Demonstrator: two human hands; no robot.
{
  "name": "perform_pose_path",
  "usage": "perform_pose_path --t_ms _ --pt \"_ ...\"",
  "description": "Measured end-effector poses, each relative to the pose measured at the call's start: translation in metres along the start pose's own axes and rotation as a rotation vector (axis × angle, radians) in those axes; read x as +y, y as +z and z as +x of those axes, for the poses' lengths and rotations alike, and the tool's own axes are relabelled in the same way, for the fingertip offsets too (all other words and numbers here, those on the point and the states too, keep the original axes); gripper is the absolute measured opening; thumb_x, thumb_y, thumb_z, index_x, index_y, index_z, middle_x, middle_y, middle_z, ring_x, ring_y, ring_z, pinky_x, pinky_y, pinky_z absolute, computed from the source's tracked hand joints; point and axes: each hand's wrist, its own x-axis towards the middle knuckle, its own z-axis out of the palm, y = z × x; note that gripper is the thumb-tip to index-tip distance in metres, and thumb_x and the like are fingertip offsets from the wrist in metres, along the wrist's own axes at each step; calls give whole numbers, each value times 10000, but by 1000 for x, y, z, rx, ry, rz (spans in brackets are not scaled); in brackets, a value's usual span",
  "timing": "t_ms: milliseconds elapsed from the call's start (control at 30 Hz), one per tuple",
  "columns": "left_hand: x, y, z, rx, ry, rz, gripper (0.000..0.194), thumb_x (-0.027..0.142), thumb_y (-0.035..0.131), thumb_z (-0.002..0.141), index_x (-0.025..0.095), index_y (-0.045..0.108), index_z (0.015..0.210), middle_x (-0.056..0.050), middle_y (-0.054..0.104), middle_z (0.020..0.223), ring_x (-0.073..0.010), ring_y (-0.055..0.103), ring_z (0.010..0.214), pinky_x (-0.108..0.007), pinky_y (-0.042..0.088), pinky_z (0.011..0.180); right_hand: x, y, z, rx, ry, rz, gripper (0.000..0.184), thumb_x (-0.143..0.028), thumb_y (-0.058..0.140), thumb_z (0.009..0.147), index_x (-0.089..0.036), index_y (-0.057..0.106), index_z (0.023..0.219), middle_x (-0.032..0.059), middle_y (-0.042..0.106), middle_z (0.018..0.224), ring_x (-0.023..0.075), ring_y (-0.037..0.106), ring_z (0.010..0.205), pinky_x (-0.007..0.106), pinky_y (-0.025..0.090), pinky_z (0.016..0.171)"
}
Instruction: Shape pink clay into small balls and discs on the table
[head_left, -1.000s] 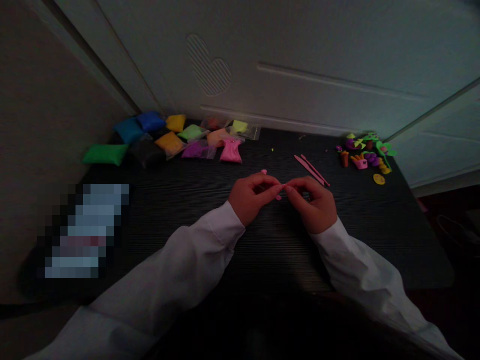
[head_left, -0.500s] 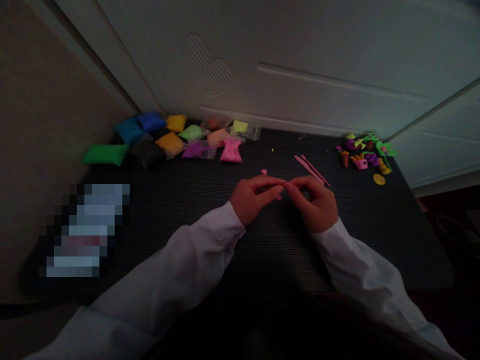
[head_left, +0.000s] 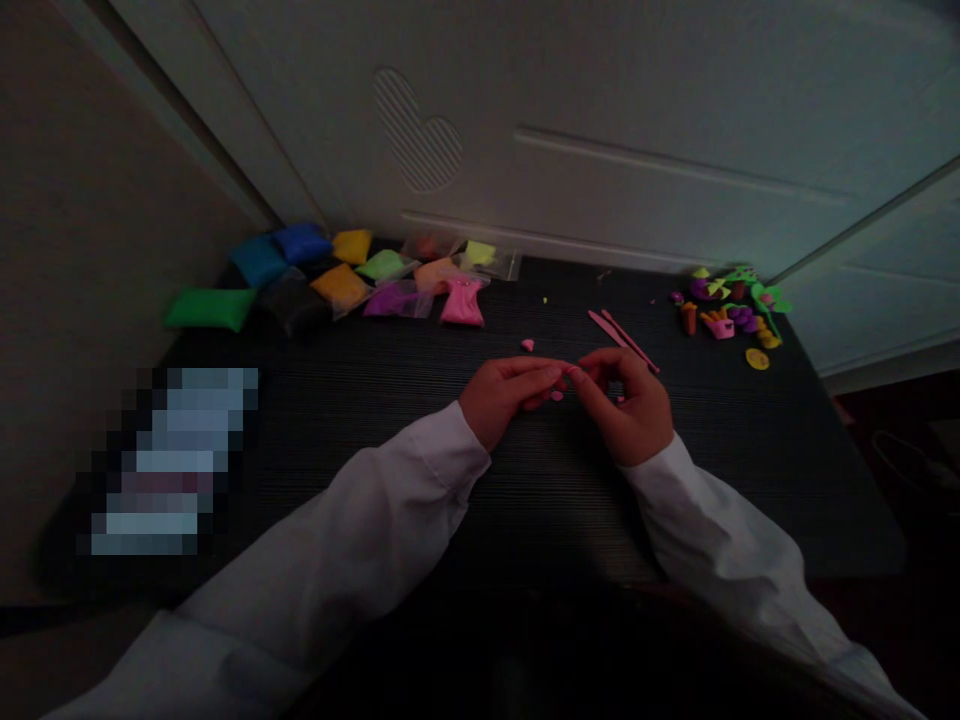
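Note:
Over the middle of the dark table, my left hand (head_left: 510,393) and my right hand (head_left: 630,405) meet at the fingertips. Both pinch a small piece of pink modelling clay (head_left: 573,371), mostly hidden by the fingers. A pink clay lump (head_left: 528,345) lies just beyond my left hand. Below the fingertips is a flat pink clay bit (head_left: 556,396), and another pink speck (head_left: 620,399) shows by my right palm. Past my right hand lie a pink plastic clay knife (head_left: 606,325) and a thin pink modelling stick (head_left: 630,340).
Several bags of coloured clay, among them a pink one (head_left: 463,301) and a green one (head_left: 211,309), sit at the back left. Small clay figures (head_left: 721,325) and a yellow disc (head_left: 757,359) stand at the back right. A blurred-out bright object (head_left: 176,460) lies at the left edge.
My fingers have shifted slightly around the pink clay, with the left thumb moving up a little. The pink speck by my right palm now shows. Otherwise the table looks the same.

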Motion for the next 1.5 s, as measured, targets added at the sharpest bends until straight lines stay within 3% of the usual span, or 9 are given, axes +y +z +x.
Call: perform_pose_path --t_ms 300,567,800,1167,1300,1500 --pt "-4 -2 2 22 20 56 196 278 629 621 161 645 778 -1 581 640 -64 487 567 -202 345 514 -1 -1 0 -96 -8 107 198 -289 511 731 -187 541 898 -5 513 712 104 471 653 270 396 629" --pt "-2 0 2 96 85 72 171 292 619 620 163 635 731 10 597 691 -67 534 589 -209 384 552 -3 -5 -1 -73 -4 111 184 -264 504 734 -192 544 898 -4 521 730 104 483 668 262 400 624" --pt "-1 1 1 62 105 176 178 297 601 648 155 639 749 18 581 611 -49 476 538 -188 346 507 -2 -1 0 -39 -53 19 187 -293 534 713 -205 555 876 -9 524 703 105 465 629 285 397 638" --pt "-4 -2 2 38 60 116 234 314 583 666 164 644 834 -13 593 676 -69 487 575 -201 332 496 1 -2 2 31 -113 -48 140 -279 528 721 -213 590 828 -2 560 704 101 472 605 289 400 635" --pt "-1 -1 1 41 79 157 241 300 586 663 184 637 867 -6 615 729 -76 522 623 -212 379 559 -1 -2 1 30 -86 -2 125 -270 526 720 -211 593 807 -6 558 694 100 475 607 283 402 617" --pt "7 3 -4 65 202 390 224 308 597 642 161 645 803 -9 636 743 -104 556 674 -255 424 695 -2 -1 1 -28 28 158 129 -282 539 710 -198 589 796 -4 547 689 100 482 616 263 400 573"
